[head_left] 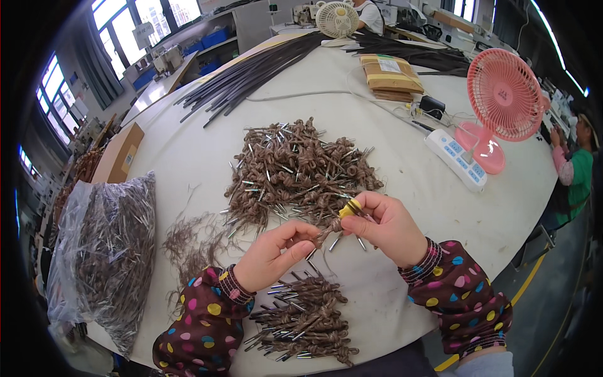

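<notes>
A knotted bundle of brown cord (328, 234) with metal tips is stretched between my two hands. The fingers of my left hand (273, 252) are closed, pinching the bundle's left end. My right hand (391, 230) is closed around a small yellow tool (349, 208) with dark parts, at the bundle's right end; its working end is hidden. Just beyond lies a large heap of similar cord bundles (301, 166). Nearer to me, between my forearms, is a smaller stack of bundles (308, 317), laid roughly in a row with many tips pointing left.
Loose brown thread scraps (195, 245) lie left of my hands. A clear plastic bag (103, 264) full of cords stands at the left, beside a cardboard box (119, 152). At right are a pink fan (504, 94) and a white power strip (457, 160). Dark strips (251, 75) lie farther back.
</notes>
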The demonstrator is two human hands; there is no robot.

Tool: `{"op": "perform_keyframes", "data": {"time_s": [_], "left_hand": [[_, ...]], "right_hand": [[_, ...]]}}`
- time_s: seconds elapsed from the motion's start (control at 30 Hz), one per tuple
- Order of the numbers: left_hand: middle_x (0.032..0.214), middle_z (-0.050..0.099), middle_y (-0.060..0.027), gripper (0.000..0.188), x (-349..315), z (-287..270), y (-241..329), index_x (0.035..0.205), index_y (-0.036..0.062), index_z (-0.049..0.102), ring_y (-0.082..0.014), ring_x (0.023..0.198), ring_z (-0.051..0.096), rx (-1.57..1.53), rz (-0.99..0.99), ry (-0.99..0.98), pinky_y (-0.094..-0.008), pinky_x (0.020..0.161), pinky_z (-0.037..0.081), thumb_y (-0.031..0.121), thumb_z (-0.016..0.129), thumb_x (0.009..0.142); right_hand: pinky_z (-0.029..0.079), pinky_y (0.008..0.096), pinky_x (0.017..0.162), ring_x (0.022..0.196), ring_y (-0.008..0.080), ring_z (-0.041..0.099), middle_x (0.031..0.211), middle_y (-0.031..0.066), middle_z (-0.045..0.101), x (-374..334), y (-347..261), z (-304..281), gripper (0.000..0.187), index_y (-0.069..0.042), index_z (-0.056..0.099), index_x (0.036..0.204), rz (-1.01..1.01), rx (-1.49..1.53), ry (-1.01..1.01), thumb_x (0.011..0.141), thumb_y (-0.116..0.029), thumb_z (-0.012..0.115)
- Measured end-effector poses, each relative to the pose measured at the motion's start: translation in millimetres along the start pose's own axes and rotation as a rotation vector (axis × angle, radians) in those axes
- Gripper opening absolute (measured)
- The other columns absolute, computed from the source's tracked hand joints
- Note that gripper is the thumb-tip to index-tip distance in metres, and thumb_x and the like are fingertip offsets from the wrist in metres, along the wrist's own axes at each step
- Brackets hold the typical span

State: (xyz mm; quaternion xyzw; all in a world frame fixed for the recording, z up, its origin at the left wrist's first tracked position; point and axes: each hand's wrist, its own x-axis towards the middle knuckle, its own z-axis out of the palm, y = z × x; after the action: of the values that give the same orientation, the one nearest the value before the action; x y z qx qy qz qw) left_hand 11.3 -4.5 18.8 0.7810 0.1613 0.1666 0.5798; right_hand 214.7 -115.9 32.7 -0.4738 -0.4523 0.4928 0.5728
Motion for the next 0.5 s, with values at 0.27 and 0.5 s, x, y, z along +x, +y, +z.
{"op": "perform_keyframes", "data": {"time_s": [0.27, 0.5], "left_hand": [[0.110, 0.062, -0.0032, 0.033, 12, -2, -37, 0.117, 0.0112, 0.060, -0.0197, 0.083, 0.057, 0.775, 0.454, -0.139, -0.0285, 0.076, 0.049, 0.009, 0.062, 0.085], [0.117, 0.064, 0.0011, 0.034, -17, -20, -25, 0.114, 0.0141, 0.065, -0.0209, 0.081, 0.055, 0.995, 0.333, -0.160, -0.0314, 0.077, 0.048, 0.006, 0.062, 0.081]], "right_hand": [[0.046, 0.0194, 0.071, 0.078, 0.0049, 0.058, 0.085, -0.0001, 0.063, -3, -2, -9, 0.015, -0.002, 0.060, 0.096, 0.103, 0.042, 0.090, 0.089, -0.014, 0.066], [0.046, 0.0196, 0.070, 0.078, 0.0051, 0.058, 0.085, 0.0002, 0.063, -2, 5, -16, 0.016, -0.001, 0.060, 0.095, 0.137, 0.009, 0.095, 0.089, -0.015, 0.066]]}}
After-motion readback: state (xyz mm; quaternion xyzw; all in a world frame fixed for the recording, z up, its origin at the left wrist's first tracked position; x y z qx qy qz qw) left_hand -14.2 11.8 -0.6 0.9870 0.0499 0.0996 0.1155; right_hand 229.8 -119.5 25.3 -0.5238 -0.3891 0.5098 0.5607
